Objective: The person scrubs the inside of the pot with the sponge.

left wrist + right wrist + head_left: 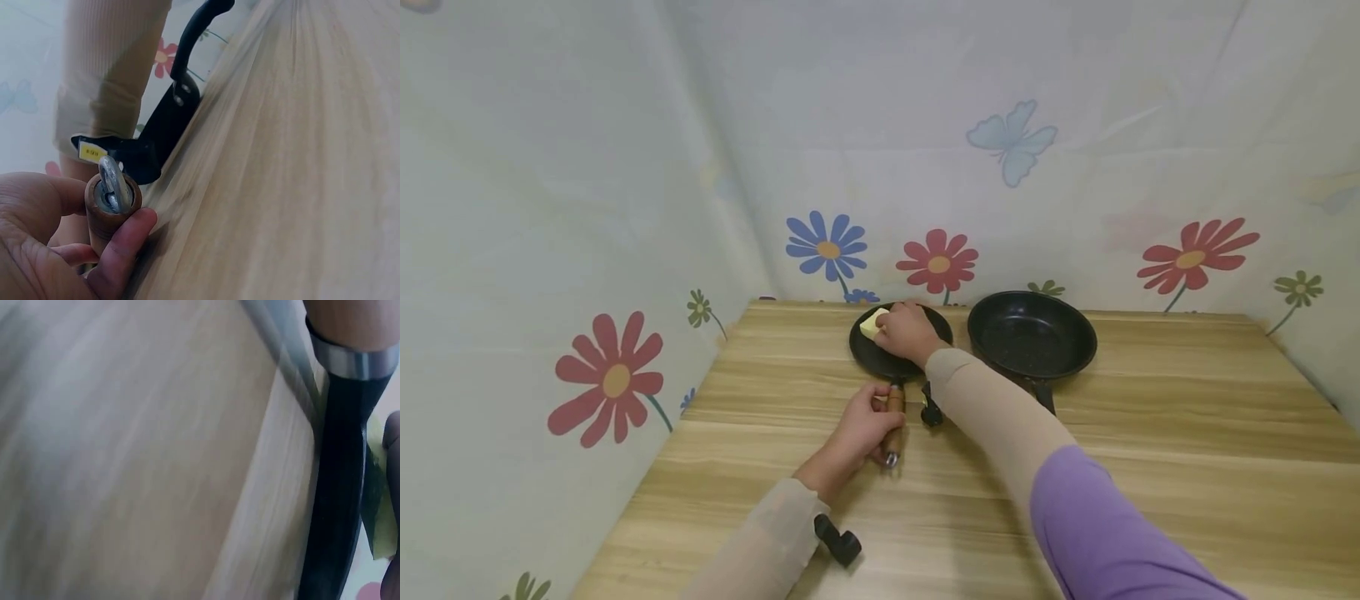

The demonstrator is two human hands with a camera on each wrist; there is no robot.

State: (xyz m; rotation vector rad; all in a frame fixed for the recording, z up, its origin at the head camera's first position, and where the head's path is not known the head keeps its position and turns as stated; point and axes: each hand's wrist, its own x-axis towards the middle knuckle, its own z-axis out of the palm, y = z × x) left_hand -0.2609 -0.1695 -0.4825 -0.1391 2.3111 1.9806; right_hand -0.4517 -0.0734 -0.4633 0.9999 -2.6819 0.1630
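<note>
A small flat black frying pan [874, 364] lies near the back of the table, its wooden handle [895, 404] pointing toward me. My left hand [859, 429] holds that handle between thumb and fingers; the metal hanging ring [112, 184] at its end faces the left wrist camera. Over the pan's cooking surface, my right hand [912, 333] grips a pale yellow sponge [871, 323] with a darker green side. In the right wrist view the sponge [385, 534] shows behind the pan's dark edge [334, 487], with only a strip of fingers at the right border.
To the right stands a deeper black frying pan [1032, 333], its dark handle [1043, 397] partly behind my right sleeve. Black wrist cameras [838, 542] sit on both forearms. Beyond the wood-grain table [1187, 400] hangs a flower-printed cloth [880, 150].
</note>
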